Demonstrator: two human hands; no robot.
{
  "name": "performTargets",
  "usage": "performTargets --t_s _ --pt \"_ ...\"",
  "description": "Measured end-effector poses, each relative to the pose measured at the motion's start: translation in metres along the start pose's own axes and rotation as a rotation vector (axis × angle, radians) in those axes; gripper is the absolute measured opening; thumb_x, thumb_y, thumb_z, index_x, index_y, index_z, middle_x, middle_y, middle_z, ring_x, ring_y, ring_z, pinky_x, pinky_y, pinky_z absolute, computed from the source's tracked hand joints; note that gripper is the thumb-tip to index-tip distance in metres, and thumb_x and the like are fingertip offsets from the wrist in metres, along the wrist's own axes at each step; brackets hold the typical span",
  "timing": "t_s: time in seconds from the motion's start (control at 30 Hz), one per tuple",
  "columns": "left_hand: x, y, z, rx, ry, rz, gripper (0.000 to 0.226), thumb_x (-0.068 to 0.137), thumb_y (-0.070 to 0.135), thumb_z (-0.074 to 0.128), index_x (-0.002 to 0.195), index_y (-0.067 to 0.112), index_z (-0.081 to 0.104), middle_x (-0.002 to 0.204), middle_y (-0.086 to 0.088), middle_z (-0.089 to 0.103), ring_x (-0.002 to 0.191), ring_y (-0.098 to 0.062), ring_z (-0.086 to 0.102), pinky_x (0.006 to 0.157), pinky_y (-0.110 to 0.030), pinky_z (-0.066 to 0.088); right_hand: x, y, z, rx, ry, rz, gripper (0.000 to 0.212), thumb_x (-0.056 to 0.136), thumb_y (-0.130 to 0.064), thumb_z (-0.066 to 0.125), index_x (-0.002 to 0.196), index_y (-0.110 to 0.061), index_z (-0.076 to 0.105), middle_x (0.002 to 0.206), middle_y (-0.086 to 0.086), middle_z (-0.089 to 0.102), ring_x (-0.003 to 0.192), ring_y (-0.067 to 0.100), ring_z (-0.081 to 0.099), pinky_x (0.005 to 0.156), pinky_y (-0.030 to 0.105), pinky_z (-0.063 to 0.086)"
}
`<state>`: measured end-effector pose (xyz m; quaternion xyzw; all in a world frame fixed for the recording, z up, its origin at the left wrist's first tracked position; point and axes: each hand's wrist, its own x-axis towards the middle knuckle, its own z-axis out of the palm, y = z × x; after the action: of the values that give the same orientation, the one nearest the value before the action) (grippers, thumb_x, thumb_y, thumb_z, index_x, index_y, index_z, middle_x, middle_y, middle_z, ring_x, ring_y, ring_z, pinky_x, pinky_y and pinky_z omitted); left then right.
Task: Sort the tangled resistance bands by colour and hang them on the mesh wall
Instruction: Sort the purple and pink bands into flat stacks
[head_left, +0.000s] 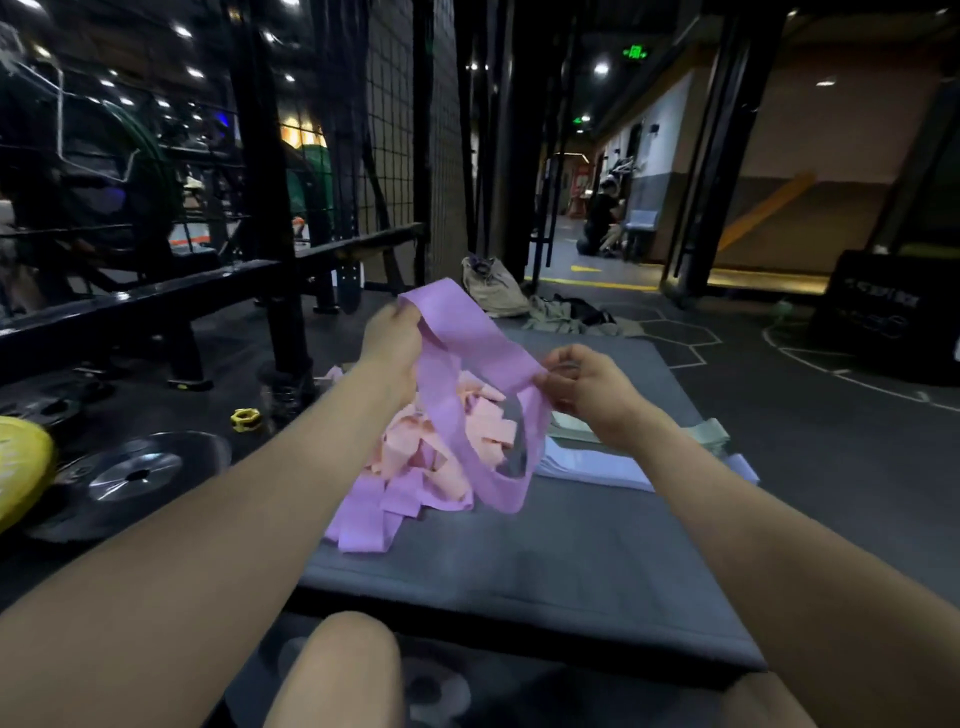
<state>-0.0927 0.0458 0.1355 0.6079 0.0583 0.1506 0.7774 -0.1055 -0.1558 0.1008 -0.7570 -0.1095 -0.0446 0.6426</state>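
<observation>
The left hand (390, 338) grips the upper end of a wide lilac elastic resistance band (470, 332), fingers curled round it, while the right hand (587, 384) pinches its other side. The band hangs as an open loop above the dark grey padded floor mat (519, 561). Beneath it, toward the mat's left edge, lies a tangled heap of peach and lilac bands (415, 457) (folded pale ones sit by the right edge). The black wire mesh wall (395, 130) stands beyond.
</observation>
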Motion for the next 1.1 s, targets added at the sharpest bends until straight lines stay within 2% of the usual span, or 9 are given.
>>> performTargets --t_s 0.2,0.27,0.4,0.47,0.57,0.7,0.83,0.93,1.1 --pt "-0.021 -0.054 0.028 0.371 -0.095 -0.01 0.017 0.098 0.022 0.037 0.101 0.017 0.052 0.094 -0.01 0.047 0.087 -0.021 0.042 0.073 -0.03 0.032 -0.046 0.019 -0.054 0.046 0.0 0.033 0.024 0.088 0.009 0.053 0.081 -0.013 0.057 0.069 0.0 0.063 0.06 0.007 0.061 0.062 0.019 0.053" --pt "-0.026 -0.07 0.036 0.456 -0.128 -0.028 0.02 0.097 0.02 0.039 0.106 0.013 0.056 0.092 -0.01 0.045 0.086 -0.02 0.04 0.075 -0.03 0.03 -0.055 0.024 -0.067 -0.044 -0.005 0.047 0.027 0.084 0.015 0.054 0.083 -0.011 0.062 0.07 0.002 0.065 0.06 0.005 0.063 0.067 0.019 0.056" --pt "-0.035 -0.092 0.052 0.578 -0.24 -0.019 0.016 0.09 0.01 0.048 0.077 0.015 0.055 0.08 -0.011 0.052 0.078 -0.021 0.044 0.07 -0.03 0.037 -0.063 0.03 -0.078 -0.265 0.078 0.048 0.024 0.082 0.007 0.063 0.075 -0.016 0.062 0.073 0.009 0.058 0.064 0.013 0.056 0.076 0.026 0.054" --pt "-0.039 -0.096 0.061 0.658 -0.298 0.011 0.011 0.084 0.003 0.052 0.085 0.014 0.055 0.088 -0.008 0.052 0.082 -0.021 0.047 0.071 -0.029 0.039 -0.065 0.028 -0.078 -0.337 0.117 0.014 0.02 0.082 0.004 0.066 0.072 -0.014 0.063 0.071 0.008 0.053 0.065 0.016 0.05 0.072 0.022 0.051" --pt "-0.05 -0.094 0.075 0.653 -0.429 0.092 0.036 0.08 -0.003 0.058 0.113 0.009 0.055 0.106 -0.003 0.049 0.1 -0.016 0.049 0.081 -0.027 0.046 -0.067 0.018 -0.075 -0.401 0.153 -0.057 0.003 0.083 0.003 0.064 0.083 0.0 0.066 0.066 -0.002 0.044 0.058 0.01 0.045 0.052 0.006 0.041" --pt "-0.068 -0.088 0.093 0.364 -0.675 0.067 0.032 0.091 0.008 0.056 0.123 0.009 0.051 0.106 0.004 0.055 0.092 -0.003 0.051 0.067 -0.003 0.04 -0.055 0.016 -0.074 -0.34 0.152 -0.065 0.024 0.084 0.004 0.063 0.071 -0.016 0.06 0.068 0.002 0.056 0.062 0.01 0.051 0.057 0.015 0.04" --pt "-0.07 -0.098 0.102 0.38 -0.825 0.078 0.043 0.084 0.02 0.067 0.123 0.009 0.054 0.115 -0.004 0.065 0.101 -0.012 0.06 0.091 -0.026 0.05 -0.047 0.009 -0.074 -0.227 0.195 -0.075 0.025 0.084 0.004 0.062 0.071 -0.017 0.058 0.068 0.004 0.056 0.064 0.015 0.05 0.065 0.027 0.047" --pt "-0.07 -0.103 0.103 0.505 -0.784 0.079 0.058 0.065 0.042 0.076 0.11 0.008 0.062 0.11 -0.014 0.068 0.102 -0.028 0.063 0.094 -0.046 0.048 -0.043 0.003 -0.083 -0.107 0.287 -0.045 0.025 0.086 0.005 0.059 0.071 -0.014 0.057 0.069 0.004 0.055 0.064 0.016 0.051 0.064 0.031 0.05" --pt "-0.066 -0.115 0.092 0.544 -0.854 0.001 0.038 0.078 0.025 0.074 0.101 -0.002 0.06 0.095 -0.008 0.06 0.088 -0.017 0.052 0.084 -0.036 0.041 -0.042 0.006 -0.114 0.047 0.538 0.05 0.022 0.089 0.002 0.056 0.073 -0.012 0.056 0.074 0.005 0.058 0.071 0.019 0.055 0.071 0.035 0.052"
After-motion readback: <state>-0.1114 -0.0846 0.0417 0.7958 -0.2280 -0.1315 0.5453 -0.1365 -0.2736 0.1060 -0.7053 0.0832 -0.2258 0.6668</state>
